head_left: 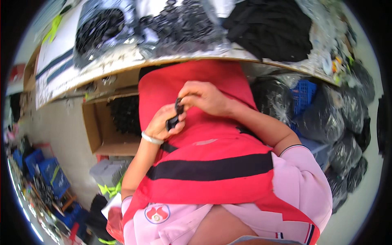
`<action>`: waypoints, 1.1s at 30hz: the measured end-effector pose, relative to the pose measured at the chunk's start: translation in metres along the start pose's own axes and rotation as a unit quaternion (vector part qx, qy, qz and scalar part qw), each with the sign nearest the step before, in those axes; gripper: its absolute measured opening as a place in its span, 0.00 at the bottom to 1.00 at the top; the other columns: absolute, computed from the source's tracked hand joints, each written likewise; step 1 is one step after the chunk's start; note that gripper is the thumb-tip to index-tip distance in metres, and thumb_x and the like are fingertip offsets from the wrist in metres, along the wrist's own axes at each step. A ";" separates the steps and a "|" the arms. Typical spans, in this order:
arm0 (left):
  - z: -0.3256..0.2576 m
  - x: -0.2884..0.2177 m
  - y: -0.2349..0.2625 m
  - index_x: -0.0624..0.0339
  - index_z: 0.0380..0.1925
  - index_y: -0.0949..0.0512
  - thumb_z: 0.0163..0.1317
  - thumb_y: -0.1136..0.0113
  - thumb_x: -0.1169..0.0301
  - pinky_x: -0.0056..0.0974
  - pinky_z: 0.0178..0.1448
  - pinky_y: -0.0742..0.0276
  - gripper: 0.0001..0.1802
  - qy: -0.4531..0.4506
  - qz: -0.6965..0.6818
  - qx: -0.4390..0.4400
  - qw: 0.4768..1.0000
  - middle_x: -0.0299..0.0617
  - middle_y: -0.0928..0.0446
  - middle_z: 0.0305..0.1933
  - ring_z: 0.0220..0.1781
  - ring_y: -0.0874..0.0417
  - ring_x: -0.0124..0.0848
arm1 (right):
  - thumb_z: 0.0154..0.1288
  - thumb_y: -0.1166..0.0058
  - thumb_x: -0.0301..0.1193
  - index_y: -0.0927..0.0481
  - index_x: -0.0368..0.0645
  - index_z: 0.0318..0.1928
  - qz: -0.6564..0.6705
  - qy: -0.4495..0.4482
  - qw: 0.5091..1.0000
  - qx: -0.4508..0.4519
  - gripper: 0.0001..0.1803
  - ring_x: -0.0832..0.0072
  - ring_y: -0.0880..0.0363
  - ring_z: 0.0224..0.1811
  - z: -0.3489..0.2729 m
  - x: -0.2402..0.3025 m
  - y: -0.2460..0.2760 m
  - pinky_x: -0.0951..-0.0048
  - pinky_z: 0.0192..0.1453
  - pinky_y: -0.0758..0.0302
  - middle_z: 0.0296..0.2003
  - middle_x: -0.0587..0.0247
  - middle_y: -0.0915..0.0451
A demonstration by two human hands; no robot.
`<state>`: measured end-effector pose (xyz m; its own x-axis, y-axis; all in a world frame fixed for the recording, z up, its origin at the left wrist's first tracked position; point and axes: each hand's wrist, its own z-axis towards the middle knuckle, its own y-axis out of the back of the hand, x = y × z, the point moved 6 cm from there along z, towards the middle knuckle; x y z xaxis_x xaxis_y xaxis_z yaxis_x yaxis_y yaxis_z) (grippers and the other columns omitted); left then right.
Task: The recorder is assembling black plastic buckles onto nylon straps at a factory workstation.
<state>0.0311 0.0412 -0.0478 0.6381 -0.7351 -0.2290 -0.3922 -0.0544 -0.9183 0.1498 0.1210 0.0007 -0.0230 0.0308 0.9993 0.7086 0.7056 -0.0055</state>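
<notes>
Two-handed fiddling step, I'd judge — left hand (pixel 162 122) clamped around a small black part (pixel 173 122) over the red apron (pixel 163 83); right hand (pixel 207 99) bunched at its upper end, can't tell if gripping. Next move probably wants a steady left hold — fine fingertip control.

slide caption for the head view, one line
Left hand holding a small black part, right hand at its upper end, over a red apron beside a table of black pieces.
</notes>
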 end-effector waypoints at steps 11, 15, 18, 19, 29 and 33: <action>0.015 -0.016 -0.011 0.66 0.36 0.19 0.66 0.41 0.72 0.26 0.21 0.29 0.07 -0.004 0.405 -0.174 0.898 0.40 0.20 0.25 0.24 0.20 0.23 | 0.56 0.37 0.31 0.19 0.44 0.38 -0.542 0.090 0.757 -0.354 0.09 0.60 0.27 0.42 -0.057 0.050 0.166 0.63 0.46 0.29 0.35 0.62 0.23; 0.025 -0.009 -0.044 0.66 0.35 0.16 0.62 0.37 0.75 0.25 0.23 0.34 0.06 0.026 0.555 -0.104 0.825 0.35 0.22 0.27 0.22 0.27 0.19 | 0.53 0.36 0.34 0.18 0.45 0.37 -0.613 0.083 0.706 -0.346 0.11 0.63 0.28 0.43 -0.032 0.039 0.176 0.63 0.50 0.31 0.35 0.64 0.23; 0.030 -0.007 -0.059 0.65 0.36 0.15 0.61 0.36 0.75 0.27 0.24 0.35 0.05 -0.019 0.595 -0.019 0.803 0.34 0.24 0.27 0.23 0.29 0.20 | 0.53 0.36 0.35 0.18 0.45 0.36 -0.628 0.071 0.705 -0.323 0.10 0.65 0.28 0.44 -0.025 0.032 0.180 0.64 0.49 0.32 0.35 0.67 0.23; 0.030 -0.005 -0.062 0.64 0.36 0.15 0.61 0.36 0.75 0.28 0.24 0.35 0.05 -0.056 0.615 0.027 0.786 0.35 0.24 0.27 0.23 0.29 0.20 | 0.54 0.36 0.34 0.17 0.46 0.35 -0.628 0.065 0.710 -0.312 0.09 0.65 0.28 0.43 -0.026 0.029 0.183 0.64 0.48 0.32 0.34 0.68 0.23; 0.040 -0.024 -0.022 0.66 0.35 0.21 0.68 0.42 0.67 0.27 0.20 0.29 0.11 -0.096 0.179 -0.182 0.962 0.41 0.21 0.30 0.23 0.20 0.26 | 0.67 0.43 0.28 0.19 0.37 0.40 -0.021 -0.136 0.968 -0.208 0.07 0.91 0.28 0.32 -0.048 0.038 0.084 0.86 0.36 0.31 0.30 0.75 0.21; 0.041 -0.029 -0.027 0.67 0.44 0.19 0.65 0.39 0.73 0.26 0.18 0.29 0.11 -0.176 0.219 -0.196 0.939 0.40 0.20 0.30 0.23 0.20 0.24 | 0.69 0.45 0.32 0.20 0.37 0.38 0.083 -0.203 0.968 -0.122 0.09 0.91 0.30 0.26 -0.036 0.019 0.039 0.86 0.29 0.33 0.26 0.72 0.22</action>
<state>0.0499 0.0917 -0.0295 0.5109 -0.4791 -0.7138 -0.8385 -0.0945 -0.5367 0.2022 0.1240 0.0206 -0.1360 0.4398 0.8877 0.8702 0.4814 -0.1052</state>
